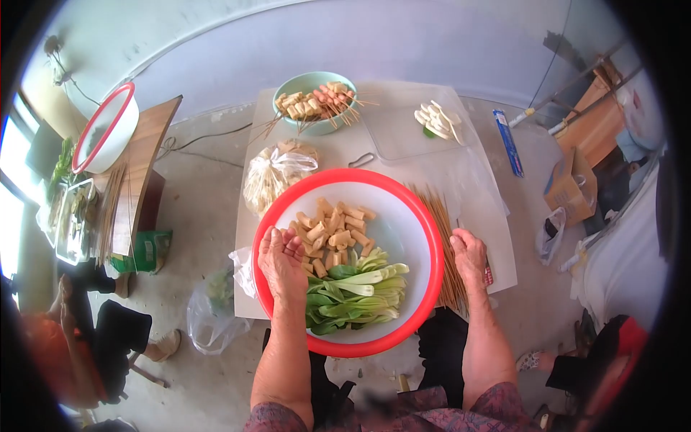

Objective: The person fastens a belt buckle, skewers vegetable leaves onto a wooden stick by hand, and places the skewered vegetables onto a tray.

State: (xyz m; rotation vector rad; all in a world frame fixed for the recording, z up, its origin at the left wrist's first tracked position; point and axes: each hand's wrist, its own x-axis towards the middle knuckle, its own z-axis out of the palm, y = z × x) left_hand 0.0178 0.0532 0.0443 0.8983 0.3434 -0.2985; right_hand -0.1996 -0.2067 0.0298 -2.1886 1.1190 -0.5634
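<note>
Hovering over the left side of the large red-rimmed bowl point(436, 266) at the centre of the frame, the left hand point(282, 261) turns its palm upward with fingers loosely curled and nothing visible in its grasp. The right hand point(469, 253), right of centre, is nearly closed, thumb and fingertips drawn together; whether it pinches a thin stick I cannot tell. It is just beside a spread of bamboo skewers point(452, 284) that runs along the bowl's right side.

Inside the bowl, tan cylindrical pieces point(337, 232) are heaped toward the upper left, and leafy greens point(356, 291) with pale stalks lie below them. The bowl overlaps the lower edge of the pale table point(497, 230).

At the top centre of the frame, a light green bowl point(324, 128) holds loaded skewers point(306, 106), their sticks jutting over its rim. To its right, white slices point(437, 121) lie on a clear tray point(392, 147). A tied plastic bag point(270, 183) sits left of centre, touching or near the big bowl. In the upper left, another red-rimmed basin point(119, 133) stands on a wooden tabletop point(147, 155). A person in orange point(61, 353) sits at the lower left.
</note>
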